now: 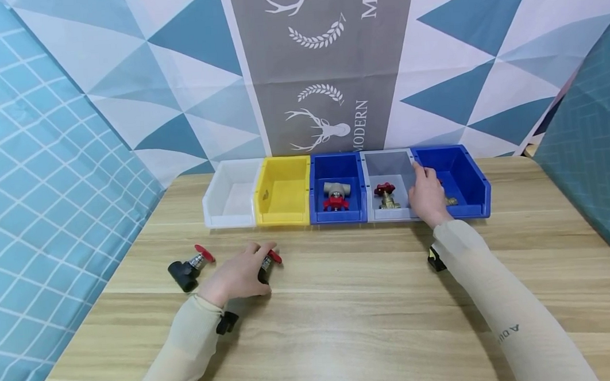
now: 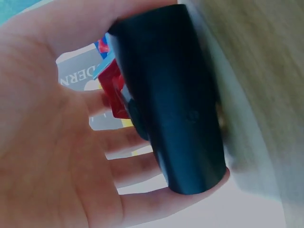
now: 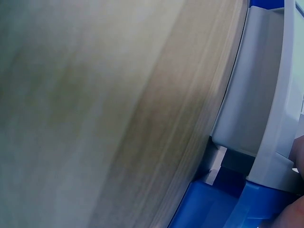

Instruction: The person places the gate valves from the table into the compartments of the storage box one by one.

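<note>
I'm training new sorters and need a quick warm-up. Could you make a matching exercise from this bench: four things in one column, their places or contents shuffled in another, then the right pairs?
Column one:
1. Yellow bin
2. Grey bin
3. Leftmost black valve
4. Middle bin of the five

Column two:
A. On the table, beside the left hand
B. Contains a brass valve with a red handwheel
C. Directly right of the white bin
D. Contains a grey valve with a red handle

Pairs: 1-C, 2-B, 3-A, 4-D
</note>
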`<state>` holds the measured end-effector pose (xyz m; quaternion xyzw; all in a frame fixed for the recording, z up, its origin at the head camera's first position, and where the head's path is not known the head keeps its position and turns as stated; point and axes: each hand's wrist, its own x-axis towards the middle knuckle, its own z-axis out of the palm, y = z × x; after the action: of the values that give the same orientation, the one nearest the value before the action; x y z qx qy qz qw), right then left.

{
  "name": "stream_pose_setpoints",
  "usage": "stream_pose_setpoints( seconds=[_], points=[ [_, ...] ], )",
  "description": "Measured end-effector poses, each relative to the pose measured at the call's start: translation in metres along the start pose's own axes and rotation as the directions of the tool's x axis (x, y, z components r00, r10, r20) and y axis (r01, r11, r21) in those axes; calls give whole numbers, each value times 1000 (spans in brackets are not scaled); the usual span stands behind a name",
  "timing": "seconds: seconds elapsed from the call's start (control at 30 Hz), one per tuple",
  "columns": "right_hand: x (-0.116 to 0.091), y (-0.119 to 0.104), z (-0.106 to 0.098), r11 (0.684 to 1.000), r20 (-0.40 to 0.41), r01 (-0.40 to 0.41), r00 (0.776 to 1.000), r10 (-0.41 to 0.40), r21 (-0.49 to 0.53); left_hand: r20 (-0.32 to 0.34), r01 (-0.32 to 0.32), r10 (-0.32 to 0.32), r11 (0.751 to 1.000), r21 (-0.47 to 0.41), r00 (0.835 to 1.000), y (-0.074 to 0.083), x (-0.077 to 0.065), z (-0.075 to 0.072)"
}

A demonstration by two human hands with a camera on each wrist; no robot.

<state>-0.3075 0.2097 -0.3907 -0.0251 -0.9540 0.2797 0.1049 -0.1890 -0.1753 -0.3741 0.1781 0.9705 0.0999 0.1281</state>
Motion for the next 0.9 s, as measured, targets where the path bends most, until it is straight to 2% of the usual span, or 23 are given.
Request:
stream_pose_setpoints(
  seconds=[0.33,0.9],
  points=[
    [0,0,0,1000,-12,3,1000,-3,-4,-16,14,-15,1000,-25,1000,-1,2,2],
    [0,1,1,1000,-27,13,1000,-13,-3,-58,-13,12,1000,-19,998,-3,3,2]
  ],
)
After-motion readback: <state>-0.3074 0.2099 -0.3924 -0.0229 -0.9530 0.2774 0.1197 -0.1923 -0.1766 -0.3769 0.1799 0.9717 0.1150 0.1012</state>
